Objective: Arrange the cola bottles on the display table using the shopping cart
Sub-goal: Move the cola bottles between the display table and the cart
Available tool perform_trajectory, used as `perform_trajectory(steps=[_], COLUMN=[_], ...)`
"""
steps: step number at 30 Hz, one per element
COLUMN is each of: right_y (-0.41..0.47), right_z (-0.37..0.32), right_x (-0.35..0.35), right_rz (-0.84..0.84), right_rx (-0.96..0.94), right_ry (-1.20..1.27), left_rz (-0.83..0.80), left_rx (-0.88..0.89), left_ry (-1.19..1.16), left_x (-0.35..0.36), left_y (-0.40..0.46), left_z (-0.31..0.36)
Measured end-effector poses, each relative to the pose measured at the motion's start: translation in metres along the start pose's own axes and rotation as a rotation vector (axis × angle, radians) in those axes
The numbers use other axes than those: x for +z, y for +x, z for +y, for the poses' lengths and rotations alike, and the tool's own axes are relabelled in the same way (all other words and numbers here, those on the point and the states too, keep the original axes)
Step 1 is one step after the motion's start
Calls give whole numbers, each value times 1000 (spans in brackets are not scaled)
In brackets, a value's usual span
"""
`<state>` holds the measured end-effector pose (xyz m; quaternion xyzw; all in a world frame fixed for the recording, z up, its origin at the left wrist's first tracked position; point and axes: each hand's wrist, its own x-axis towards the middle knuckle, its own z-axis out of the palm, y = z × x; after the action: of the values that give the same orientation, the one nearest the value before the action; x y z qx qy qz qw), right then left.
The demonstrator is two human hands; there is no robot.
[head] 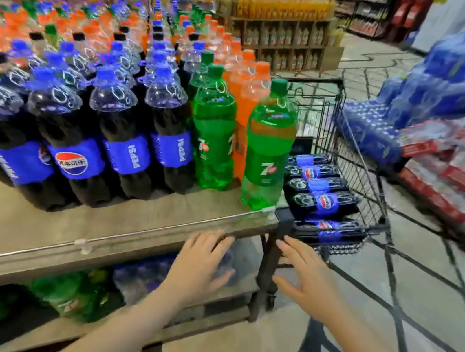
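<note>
Large cola bottles point(128, 135) with blue caps and blue labels stand in rows on the grey display table point(43, 225), whose front strip is bare. Beyond the table's right corner stands a black wire shopping cart point(360, 171). Several cola bottles point(321, 200) lie on their sides in its basket. My left hand point(202, 265) hovers in front of the table's front edge with fingers spread, holding nothing. My right hand point(303, 278) reaches out flat just below the cart's near end, also holding nothing.
Green 7up bottles point(268, 151) and orange soda bottles point(249, 99) stand at the table's right end. More bottles fill the lower shelf point(91, 290). Shrink-wrapped packs point(458, 129) are stacked at the right of the aisle. Shelving point(286, 41) stands behind. The picture is blurred.
</note>
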<state>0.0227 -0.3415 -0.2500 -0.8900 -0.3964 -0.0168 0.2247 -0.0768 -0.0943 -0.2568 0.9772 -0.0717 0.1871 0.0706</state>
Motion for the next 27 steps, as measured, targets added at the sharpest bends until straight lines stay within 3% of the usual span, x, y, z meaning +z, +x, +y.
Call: perform_trajectory(steps=[10, 15, 27], right_y=[-4, -2, 30], right_z=[160, 217, 363], right_x=[-47, -77, -105], right_rz=[-103, -77, -218], right_rx=[161, 184, 162], right_ry=[-1, 7, 65], left_rz=[18, -8, -28], left_rx=[58, 81, -103], left_ry=[-44, -37, -15], left_x=[88, 111, 175], left_y=[120, 175, 248], left_z=[68, 100, 153])
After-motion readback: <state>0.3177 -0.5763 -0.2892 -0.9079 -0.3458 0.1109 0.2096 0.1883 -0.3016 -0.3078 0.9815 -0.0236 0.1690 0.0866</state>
